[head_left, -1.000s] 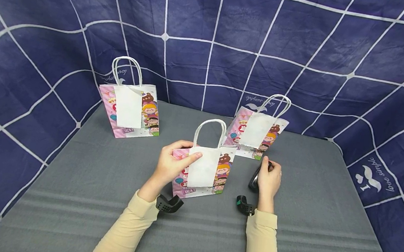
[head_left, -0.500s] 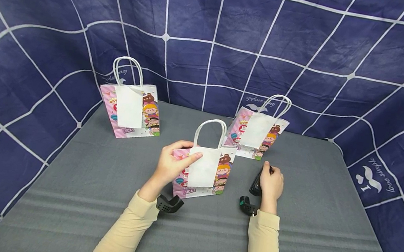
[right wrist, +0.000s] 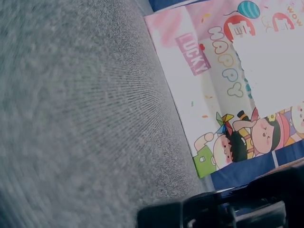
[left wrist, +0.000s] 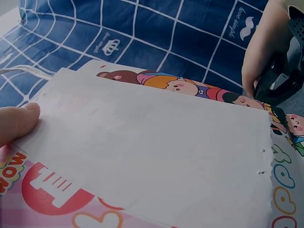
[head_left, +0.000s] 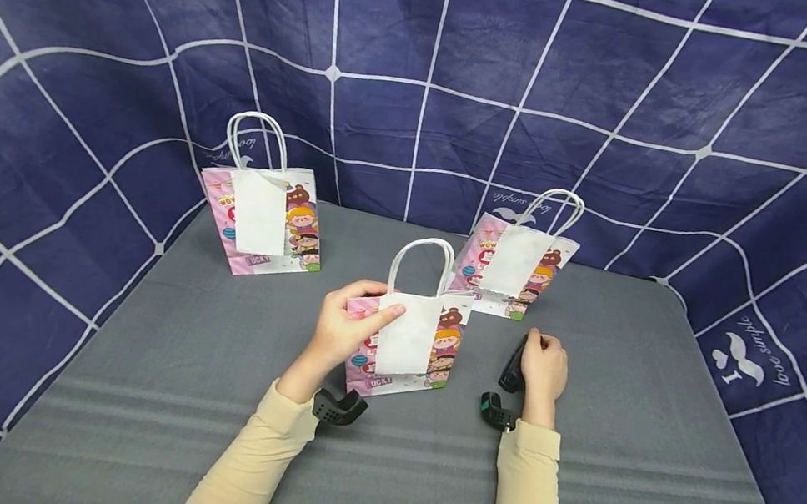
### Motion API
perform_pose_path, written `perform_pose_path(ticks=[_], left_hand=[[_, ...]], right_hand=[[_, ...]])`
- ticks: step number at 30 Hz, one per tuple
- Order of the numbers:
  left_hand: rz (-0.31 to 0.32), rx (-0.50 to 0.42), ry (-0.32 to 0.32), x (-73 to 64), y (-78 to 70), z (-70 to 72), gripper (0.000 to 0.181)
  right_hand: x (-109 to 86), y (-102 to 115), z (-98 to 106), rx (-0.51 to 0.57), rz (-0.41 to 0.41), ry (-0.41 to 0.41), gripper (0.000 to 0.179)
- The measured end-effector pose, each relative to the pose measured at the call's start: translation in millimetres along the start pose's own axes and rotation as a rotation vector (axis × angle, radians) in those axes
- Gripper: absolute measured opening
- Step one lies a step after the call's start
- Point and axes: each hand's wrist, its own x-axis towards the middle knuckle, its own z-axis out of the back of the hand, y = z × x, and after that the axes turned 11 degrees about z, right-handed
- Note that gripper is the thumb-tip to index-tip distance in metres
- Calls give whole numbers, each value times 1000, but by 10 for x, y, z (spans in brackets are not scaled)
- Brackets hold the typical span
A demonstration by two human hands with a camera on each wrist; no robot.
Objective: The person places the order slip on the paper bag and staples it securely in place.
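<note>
My left hand [head_left: 344, 329] grips the upper left side of a small paper gift bag [head_left: 403, 344], thumb across its white front panel and fingers behind. The bag stands upright, its twisted handles raised, with pink and cartoon print. In the left wrist view the thumb [left wrist: 19, 123] presses the edge of the white panel [left wrist: 156, 147]. To the bag's right, my right hand [head_left: 544, 369] holds a black elongated object [head_left: 511, 372] low over the table; the fingers hide much of it, and I cannot tell its kind. Its dark body [right wrist: 213, 213] fills the bottom of the right wrist view.
Two matching bags stand behind, one at the back left [head_left: 260, 218] and one at the back right [head_left: 516, 262], just beyond my right hand. Dark blue cloth [head_left: 359, 120] with white lines hangs around the grey table [head_left: 413, 480]. Each wrist wears a black mount [head_left: 339, 408].
My right hand, with the black object, has drawn slightly back toward me and to the right, away from the back right bag. The left hand and its bag have stayed still.
</note>
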Motion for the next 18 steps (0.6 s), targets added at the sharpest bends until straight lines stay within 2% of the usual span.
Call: perform_pose_path(ticks=[6,9,13,15,18], left_hand=[[33,8,-2,-1,0,-2,24],[59,20,-2,-8,-48,-5,24],[75,34,0,-44,-217,-20,23],[74,32,3,-43,-221,-23,23],[70,21,4,-16,-105,-19,23]], right_hand=[[19,-3,-24,19,16,-63,45],[28,25,-12,58,57,-139,44],[22,175,89,181,223,-289,33],[1,301,160,265,326,-343,28],[-62,511,250,383,454,-362,24]])
